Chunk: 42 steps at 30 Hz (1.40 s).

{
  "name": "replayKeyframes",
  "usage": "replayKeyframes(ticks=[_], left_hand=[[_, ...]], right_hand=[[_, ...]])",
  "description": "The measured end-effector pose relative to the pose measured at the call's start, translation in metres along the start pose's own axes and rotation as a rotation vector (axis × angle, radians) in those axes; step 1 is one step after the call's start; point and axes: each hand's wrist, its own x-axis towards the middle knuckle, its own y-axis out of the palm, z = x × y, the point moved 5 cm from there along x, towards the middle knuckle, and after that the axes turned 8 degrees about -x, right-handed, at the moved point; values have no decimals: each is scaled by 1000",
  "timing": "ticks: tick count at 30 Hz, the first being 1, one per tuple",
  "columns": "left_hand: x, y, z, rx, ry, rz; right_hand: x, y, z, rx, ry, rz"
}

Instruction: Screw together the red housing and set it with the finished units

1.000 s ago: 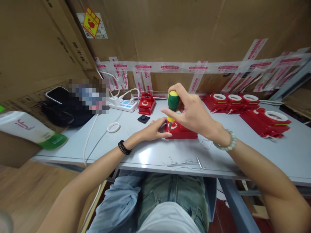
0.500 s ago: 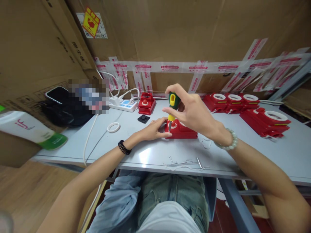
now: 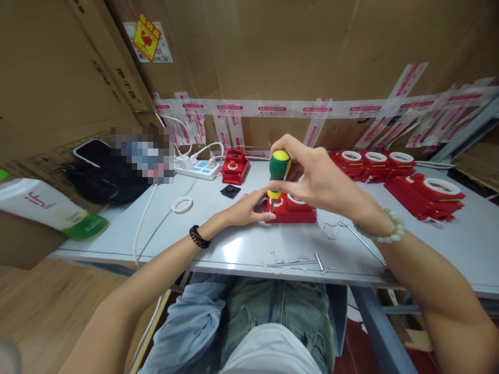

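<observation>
Ring [image 3: 182, 204] left of housing [image 3: 291, 209]; screws [image 3: 297, 261] before.

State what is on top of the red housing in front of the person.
On the red housing, a white ring and the screwdriver tip; the right hand hides the rest.
</observation>
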Motion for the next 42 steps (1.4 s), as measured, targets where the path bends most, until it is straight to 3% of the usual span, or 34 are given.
replayKeyframes(ticks=[4,7,11,15,18,26,29,32,38,40,42], left_hand=[[1,1,3,0,16,-9],[1,1,3,-31,22,-14],[1,-1,-2,-82,33,-29],[0,-1,-3,-67,30,-17],[0,-1,-2,-40,20,-13],[0,0,-1,-17,4,-4],[0,0,-2,-36,2,-3],[1,0,-3,-47,17,-8],[1,0,-2,-25,16,5],[1,0,-1,-8,15,-2],[1,0,-1,3,21,-7]], right_hand=[[0,12,-2,-195,108,-182],[-1,17,-4,-155,83,-226],[0,10,-6,92,8,-102],[-1,-3,-3,75,-41,120],[-1,-8,1,79,-90,150],[3,11,-4,-84,73,-206],[2,14,-6,-128,87,-255],[2,9,-8,-15,40,-171],[7,-5,-7,246,-185,266],[7,-7,-6,256,-192,267],[8,-6,-6,225,-151,191]])
